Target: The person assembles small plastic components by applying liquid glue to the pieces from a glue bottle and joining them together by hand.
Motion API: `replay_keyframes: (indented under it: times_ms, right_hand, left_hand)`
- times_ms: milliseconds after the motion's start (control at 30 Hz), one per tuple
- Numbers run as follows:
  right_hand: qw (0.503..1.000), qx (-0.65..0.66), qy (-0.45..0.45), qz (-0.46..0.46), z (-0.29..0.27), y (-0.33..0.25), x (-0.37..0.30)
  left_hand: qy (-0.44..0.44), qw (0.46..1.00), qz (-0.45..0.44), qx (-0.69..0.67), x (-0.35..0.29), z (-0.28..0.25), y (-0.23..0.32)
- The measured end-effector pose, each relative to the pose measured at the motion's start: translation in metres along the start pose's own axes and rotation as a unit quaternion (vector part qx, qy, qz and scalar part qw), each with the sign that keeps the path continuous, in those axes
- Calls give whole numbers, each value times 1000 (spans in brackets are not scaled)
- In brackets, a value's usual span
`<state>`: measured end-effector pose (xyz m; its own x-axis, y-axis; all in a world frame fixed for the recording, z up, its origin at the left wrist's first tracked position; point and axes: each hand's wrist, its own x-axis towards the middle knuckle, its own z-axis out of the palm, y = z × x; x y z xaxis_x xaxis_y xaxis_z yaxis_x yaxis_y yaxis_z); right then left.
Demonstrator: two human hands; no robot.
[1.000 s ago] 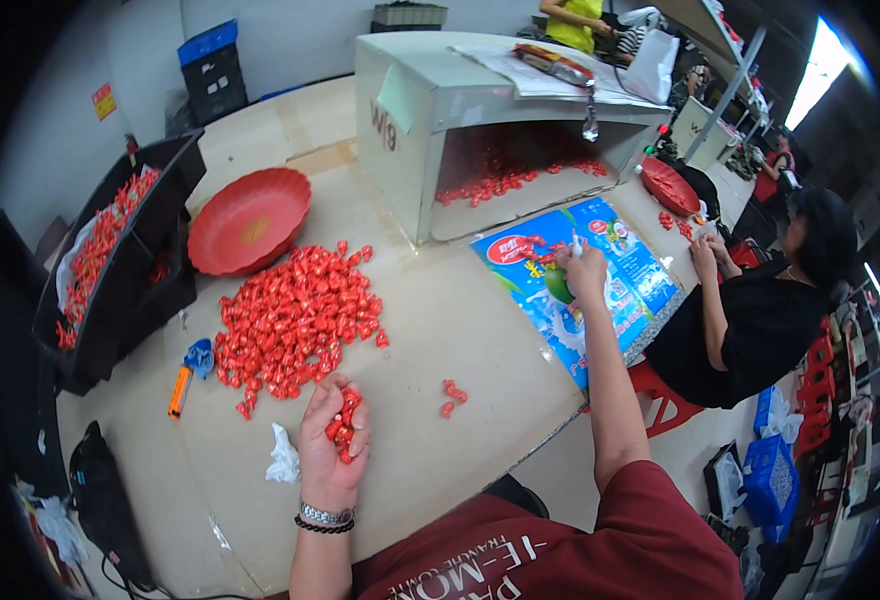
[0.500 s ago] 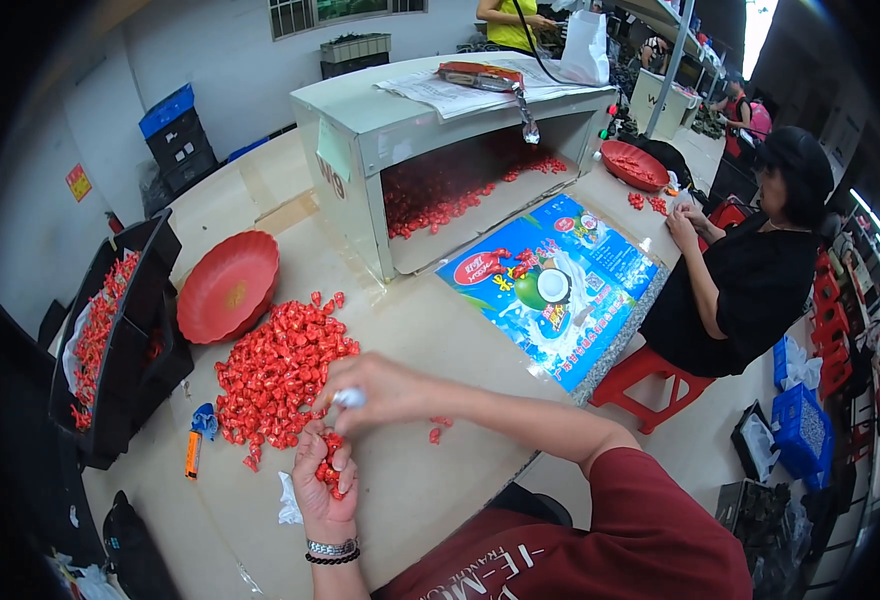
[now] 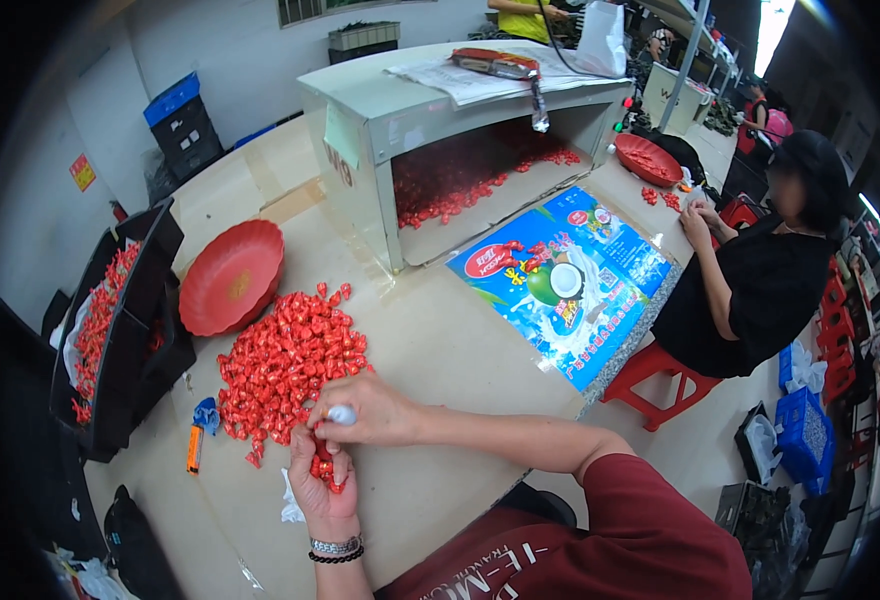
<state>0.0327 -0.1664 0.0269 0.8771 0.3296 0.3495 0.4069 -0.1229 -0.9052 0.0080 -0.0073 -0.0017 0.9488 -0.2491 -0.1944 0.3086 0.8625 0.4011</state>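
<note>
1. Far left, I've got a black bin (image 3: pixel 165 240) full of red bits. Its wall stands tall, so I'd swing around it, not over.
2. Next is the red bowl (image 3: pixel 250 250), with the pile (image 3: pixel 295 355) of red wrapped sweets touching or just beside it (can't tell) and an orange cutter (image 3: pixel 194 450) near the pile's left side.
3. My left hand (image 3: pixel 317 492) sits below the pile, fingers curled round a few sweets (image 3: pixel 332 474), white tissue (image 3: pixel 291 508) just beside it. I'd hold that cup firm and level so nothing rolls out.
4. My right hand (image 3: pixel 375 410) is right over it, gripping a white stick (image 3: pixel 341 413). Can't see the working tip, so I'd go gently, small wrist moves, left thumb out of the way.
5. Edges: the bench (image 3: pixel 440 480) drops off under my right forearm, so don't drag sweets that way. Best elbow room's between pile and blue poster (image 3: pixel 585 345). Past that, the grey cabinet (image 3: pixel 360 100) blocks the back and a co-worker (image 3: pixel 750 270) sits at the right.
</note>
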Motion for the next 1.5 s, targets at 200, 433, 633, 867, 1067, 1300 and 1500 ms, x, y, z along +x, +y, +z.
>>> replay_keyframes:
  times_ms: [200, 433, 633, 867, 1067, 1300, 1500]
  right_hand:
    - [948, 223, 97, 203, -12, -9, -8]
    - [998, -22, 51, 18, -7, 0, -4]
    - [984, 120, 47, 127, -12, -14, -5]
    - [992, -130, 1, 7, -30, -16, -3]
    - [987, -94, 124, -30, -36, -24, -7]
    - [949, -219, 124, -188, -37, -26, -4]
    - [944, -252, 102, -190, -31, -26, -6]
  left_hand:
    - [-4, 995, -36, 94, -1, 25, -9]
    - [-21, 993, -39, 112, 1, 14, -7]
    - [-51, 995, -86, 11, -2, 11, -5]
    - [-49, 991, -106, -70, 3, 3, 0]
    - [-61, 988, -106, -91, 4, -1, 1]
    - [-65, 985, -99, -122, 6, -2, 0]
    - [-59, 987, -97, -113, 6, -3, 0]
